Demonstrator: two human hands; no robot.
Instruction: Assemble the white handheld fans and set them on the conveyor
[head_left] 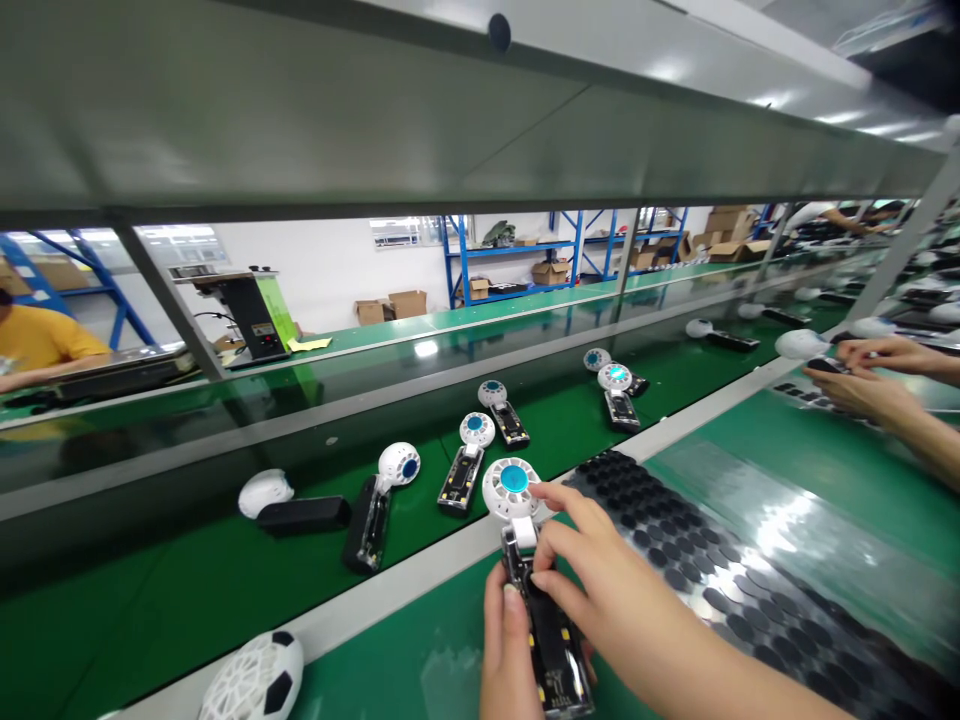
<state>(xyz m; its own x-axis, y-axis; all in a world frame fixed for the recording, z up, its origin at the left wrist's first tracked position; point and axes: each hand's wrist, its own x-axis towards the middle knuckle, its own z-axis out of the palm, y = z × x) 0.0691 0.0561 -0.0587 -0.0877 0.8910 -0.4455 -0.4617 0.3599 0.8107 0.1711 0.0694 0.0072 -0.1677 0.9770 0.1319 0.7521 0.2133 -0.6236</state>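
Handheld fan (536, 590) at near edge of bench (750, 440), white round head with blue hub far, open black handle body near. Left hand (510, 650) wrapped around handle from left, thumb on top. Right hand (592, 570) pinching at neck, fingertips (541, 556) pressing on handle top. Sheet of black round pads (720, 570) just right of hands. More fans (469, 460) lying on green conveyor belt (187, 590) beyond. Football-pattern fan cover (255, 680) near left. Co-worker's hands (870, 375) far right.
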